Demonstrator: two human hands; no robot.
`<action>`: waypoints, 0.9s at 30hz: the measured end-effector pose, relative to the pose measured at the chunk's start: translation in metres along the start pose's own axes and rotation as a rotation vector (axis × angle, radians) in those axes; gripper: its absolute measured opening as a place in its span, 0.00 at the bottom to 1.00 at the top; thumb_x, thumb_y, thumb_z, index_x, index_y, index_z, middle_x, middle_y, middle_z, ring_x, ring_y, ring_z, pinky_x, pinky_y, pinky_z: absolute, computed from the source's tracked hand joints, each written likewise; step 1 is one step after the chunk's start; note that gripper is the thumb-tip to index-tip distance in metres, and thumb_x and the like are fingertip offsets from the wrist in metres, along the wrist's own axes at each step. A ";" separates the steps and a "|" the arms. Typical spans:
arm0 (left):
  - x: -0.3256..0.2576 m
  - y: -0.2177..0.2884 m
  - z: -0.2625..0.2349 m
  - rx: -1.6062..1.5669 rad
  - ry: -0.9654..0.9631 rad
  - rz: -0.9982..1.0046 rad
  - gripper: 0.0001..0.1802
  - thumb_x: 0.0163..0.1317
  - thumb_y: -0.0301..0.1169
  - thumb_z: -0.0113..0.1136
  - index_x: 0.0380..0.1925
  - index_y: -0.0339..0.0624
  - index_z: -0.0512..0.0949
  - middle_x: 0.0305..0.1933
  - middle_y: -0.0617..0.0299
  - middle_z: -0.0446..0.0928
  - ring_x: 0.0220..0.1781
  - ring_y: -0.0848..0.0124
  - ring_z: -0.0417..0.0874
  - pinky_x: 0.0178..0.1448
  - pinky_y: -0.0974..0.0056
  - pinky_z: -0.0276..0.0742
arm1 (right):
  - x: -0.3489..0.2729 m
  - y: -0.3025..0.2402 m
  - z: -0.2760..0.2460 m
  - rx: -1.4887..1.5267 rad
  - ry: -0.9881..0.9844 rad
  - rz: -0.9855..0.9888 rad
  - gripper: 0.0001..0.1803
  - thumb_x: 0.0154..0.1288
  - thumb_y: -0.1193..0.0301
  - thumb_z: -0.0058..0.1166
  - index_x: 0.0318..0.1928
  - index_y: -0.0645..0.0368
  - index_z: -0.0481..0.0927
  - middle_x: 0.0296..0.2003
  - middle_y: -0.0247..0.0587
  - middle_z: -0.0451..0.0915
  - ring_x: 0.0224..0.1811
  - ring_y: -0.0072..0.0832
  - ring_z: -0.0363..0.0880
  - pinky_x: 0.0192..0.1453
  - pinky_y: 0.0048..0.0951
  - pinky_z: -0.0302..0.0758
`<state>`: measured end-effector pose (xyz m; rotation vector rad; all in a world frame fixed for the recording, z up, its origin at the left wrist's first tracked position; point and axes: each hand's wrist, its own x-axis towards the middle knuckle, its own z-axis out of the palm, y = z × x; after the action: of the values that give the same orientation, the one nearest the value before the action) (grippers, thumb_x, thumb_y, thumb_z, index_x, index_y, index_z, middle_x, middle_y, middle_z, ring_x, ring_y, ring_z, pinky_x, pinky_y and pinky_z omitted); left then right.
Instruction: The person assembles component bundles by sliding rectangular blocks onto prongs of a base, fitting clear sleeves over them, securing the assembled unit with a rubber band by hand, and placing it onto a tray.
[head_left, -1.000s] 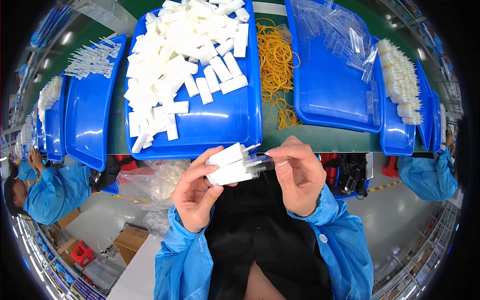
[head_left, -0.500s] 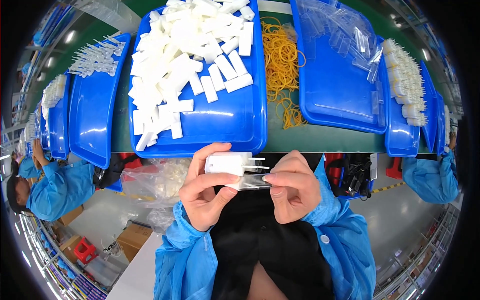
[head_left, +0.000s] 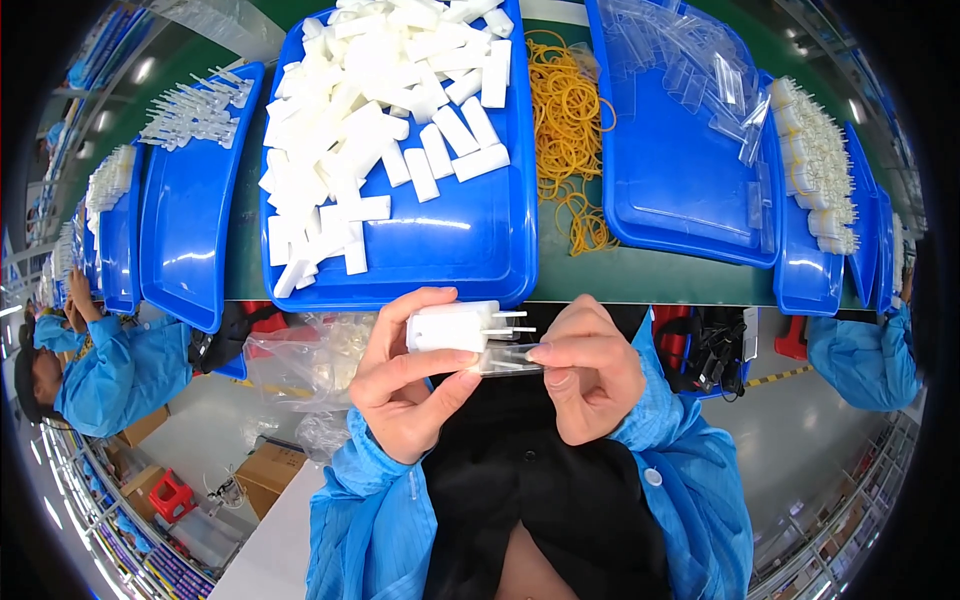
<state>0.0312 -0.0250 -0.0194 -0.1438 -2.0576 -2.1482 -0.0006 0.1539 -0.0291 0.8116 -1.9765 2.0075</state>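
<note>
a red stool (head_left: pixel 172 493) stands on grey floor (head_left: pixel 790 430).

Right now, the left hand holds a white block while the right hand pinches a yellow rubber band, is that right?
You're wrong about the right hand: the head view shows it pinching a clear plastic piece. The left hand does hold a white block.

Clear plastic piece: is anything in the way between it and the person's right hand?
Nothing visible stands between them: the right hand seems to pinch the right end of the clear plastic piece. The white block with thin pins, in the left hand, sits just above that piece in the picture.
</note>
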 end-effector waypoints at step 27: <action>-0.010 -0.005 -0.009 -0.336 0.092 -0.239 0.23 0.47 0.17 0.64 0.47 0.29 0.73 0.53 0.36 0.70 0.52 0.56 0.77 0.54 0.59 0.76 | 0.015 0.002 -0.017 -0.124 -0.134 0.101 0.10 0.55 0.78 0.56 0.39 0.62 0.78 0.30 0.38 0.77 0.32 0.27 0.70 0.36 0.24 0.65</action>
<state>0.0403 -0.0331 -0.0265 0.1664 -1.7248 -2.5772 -0.0181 0.1670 -0.0226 0.8532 -2.2333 1.9063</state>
